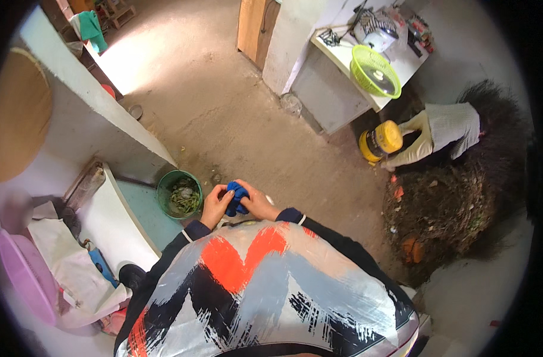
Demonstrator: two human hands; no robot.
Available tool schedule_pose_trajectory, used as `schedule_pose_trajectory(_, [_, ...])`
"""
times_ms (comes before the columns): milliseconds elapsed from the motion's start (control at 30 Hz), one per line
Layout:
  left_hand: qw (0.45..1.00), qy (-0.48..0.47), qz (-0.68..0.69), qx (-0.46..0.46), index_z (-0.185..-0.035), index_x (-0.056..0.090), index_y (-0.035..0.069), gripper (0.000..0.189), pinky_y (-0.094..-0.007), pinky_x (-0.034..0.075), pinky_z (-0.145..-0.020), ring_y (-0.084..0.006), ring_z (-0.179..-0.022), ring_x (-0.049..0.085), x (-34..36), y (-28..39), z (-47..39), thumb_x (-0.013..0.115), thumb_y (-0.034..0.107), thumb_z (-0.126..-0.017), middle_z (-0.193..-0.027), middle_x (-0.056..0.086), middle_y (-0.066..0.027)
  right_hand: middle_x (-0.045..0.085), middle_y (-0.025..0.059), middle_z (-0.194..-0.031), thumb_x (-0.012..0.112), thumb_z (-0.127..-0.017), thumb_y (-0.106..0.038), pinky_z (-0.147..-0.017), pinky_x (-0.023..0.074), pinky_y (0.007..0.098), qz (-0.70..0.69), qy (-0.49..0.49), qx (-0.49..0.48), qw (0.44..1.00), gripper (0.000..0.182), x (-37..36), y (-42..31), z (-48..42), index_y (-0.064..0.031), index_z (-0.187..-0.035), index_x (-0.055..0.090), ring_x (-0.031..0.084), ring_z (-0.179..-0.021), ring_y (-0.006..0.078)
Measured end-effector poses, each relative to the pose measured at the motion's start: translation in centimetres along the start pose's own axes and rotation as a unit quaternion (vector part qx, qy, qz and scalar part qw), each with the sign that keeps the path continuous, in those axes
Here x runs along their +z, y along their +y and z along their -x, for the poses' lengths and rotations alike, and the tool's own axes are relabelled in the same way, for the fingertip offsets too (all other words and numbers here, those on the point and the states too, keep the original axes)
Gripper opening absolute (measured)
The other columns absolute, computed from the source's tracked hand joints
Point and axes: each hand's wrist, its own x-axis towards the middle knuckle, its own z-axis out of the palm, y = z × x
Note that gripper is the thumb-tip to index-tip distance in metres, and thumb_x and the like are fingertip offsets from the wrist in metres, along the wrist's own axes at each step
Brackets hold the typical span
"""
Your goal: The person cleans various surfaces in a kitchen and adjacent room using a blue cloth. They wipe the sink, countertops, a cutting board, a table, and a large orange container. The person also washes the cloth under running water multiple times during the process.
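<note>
Both of my hands are in front of my patterned apron (262,267), gripping a bunched-up blue cloth (237,198) between them. My left hand (215,206) has its thumb and fingers on the cloth's left side. From the right, my right hand (258,201) pinches the same cloth, its thumb resting on the lower part. Just to the left of my hands stands a round green bucket (160,203) that holds leafy green scraps (185,196).
A white-topped table (115,209) stands at left, with a pink basin (26,276) beyond it. At right are a yellow tub (381,140), a heap of dry brush (441,209) and a counter (334,53) bearing a lime-green basket (358,71). A low wall (102,98) runs at upper left.
</note>
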Motion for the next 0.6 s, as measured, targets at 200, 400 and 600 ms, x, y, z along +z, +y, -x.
schedule_pose_trajectory(200, [0.997, 0.032, 0.002, -0.068, -0.1, 0.055, 0.003, 0.02, -0.0205, 0.044, -0.067, -0.0083, -0.077, 0.055, 4.2, 0.2, -3.9, 0.054, 0.02, -0.089, -0.087, 0.058, -0.0013, 0.058, 0.0172, -0.104, 0.056, -0.079, -0.016, -0.078, 0.0462, 0.0337, -0.014, 0.003, -0.003, 1.0, 0.048, -6.4, 4.3, -1.3, -0.0028, -0.123, 0.042, 0.058, -0.091, 0.0241])
schedule_pose_trajectory(400, [0.995, 0.028, 0.034, -0.091, -0.099, 0.053, 0.003, 0.018, -0.0228, 0.046, -0.069, -0.0111, -0.083, 0.056, 12.6, 3.5, -10.2, 0.053, 0.018, -0.089, -0.091, 0.059, -0.0046, 0.059, 0.0087, -0.099, 0.063, -0.081, -0.036, -0.076, 0.0461, 0.0282, -0.143, 0.041, 0.078, 0.986, 0.05, -19.0, 7.6, -1.3, -0.0001, -0.114, 0.05, 0.055, -0.088, 0.0141])
schedule_pose_trajectory(600, [0.995, -0.074, 0.016, -0.062, -0.099, 0.053, 0.002, 0.018, -0.0236, 0.046, -0.07, -0.0136, -0.082, 0.058, 17.9, 6.3, -17.6, 0.052, 0.017, -0.09, -0.091, 0.059, -0.0063, 0.062, 0.0101, -0.094, 0.052, -0.085, -0.037, -0.076, 0.0453, 0.0326, -0.202, 0.164, 0.185, 0.948, 0.044, -27.7, 16.4, 1.8, 0.001, -0.107, 0.056, 0.058, -0.085, 0.0191])
